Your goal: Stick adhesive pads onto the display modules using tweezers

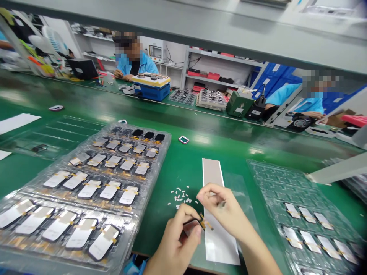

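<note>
Between thumb and fingers, my left hand (178, 241) grips a small dark-edged display panel (189, 227), tilted, with an orange flex cable (207, 223) sticking out to the right. My right hand (223, 209) hovers just above and right of that cable, fingertips pinched together; whatever they hold is too small to make out. Beneath the hands lies a long white strip (220, 248) with a greyish-brown upper part, on a clear sheet. Small white scraps (180, 196) are scattered on the green table left of my right hand.
A clear tray (156, 160) with rows of display panels fills the left side. Another clear tray (266, 191), partly filled, stands right. A small framed part (183, 139) lies farther back. Two co-workers in blue sit across the bench, beneath an overhead shelf (183, 34).
</note>
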A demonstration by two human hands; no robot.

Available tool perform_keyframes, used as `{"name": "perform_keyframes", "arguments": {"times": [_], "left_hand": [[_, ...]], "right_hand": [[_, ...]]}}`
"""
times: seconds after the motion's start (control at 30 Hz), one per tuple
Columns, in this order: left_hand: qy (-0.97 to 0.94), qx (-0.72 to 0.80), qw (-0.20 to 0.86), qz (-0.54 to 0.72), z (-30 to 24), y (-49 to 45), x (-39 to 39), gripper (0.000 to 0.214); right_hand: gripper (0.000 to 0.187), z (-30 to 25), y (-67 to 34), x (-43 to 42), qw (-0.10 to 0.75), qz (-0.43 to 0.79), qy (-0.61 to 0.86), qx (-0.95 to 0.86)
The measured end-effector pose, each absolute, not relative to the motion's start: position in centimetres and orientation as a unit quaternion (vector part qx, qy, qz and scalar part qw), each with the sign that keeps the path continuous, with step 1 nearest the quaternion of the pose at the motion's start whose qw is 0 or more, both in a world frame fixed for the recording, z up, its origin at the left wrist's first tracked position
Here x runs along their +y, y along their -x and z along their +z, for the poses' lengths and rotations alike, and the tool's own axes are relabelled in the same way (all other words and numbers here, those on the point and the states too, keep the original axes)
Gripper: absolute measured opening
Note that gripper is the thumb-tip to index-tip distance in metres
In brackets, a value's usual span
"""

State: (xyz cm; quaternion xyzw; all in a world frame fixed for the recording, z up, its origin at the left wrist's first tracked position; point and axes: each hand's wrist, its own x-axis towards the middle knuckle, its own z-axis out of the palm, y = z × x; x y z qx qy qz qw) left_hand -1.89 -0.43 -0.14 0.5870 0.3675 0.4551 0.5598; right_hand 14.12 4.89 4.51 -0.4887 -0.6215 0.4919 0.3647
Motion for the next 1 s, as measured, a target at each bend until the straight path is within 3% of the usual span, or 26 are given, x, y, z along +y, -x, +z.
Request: {"name": "perform_keyframes", "arguments": {"times": [0.27, 1.0], "left_hand": [[-0.466, 0.365, 0.625, 0.509, -0.4, 1.3, -0.4, 0.037], [-0.468, 0.384, 0.646, 0.465, -0.3, 1.6, -0.1, 0.044]], "right_hand": [[0.031, 5.0, -14.8, 3.0, 0.311, 0.640, 0.428, -0.557], [0.033, 4.0, -14.3, 2.9, 0.320, 0.612, 0.462, -0.557]]}}
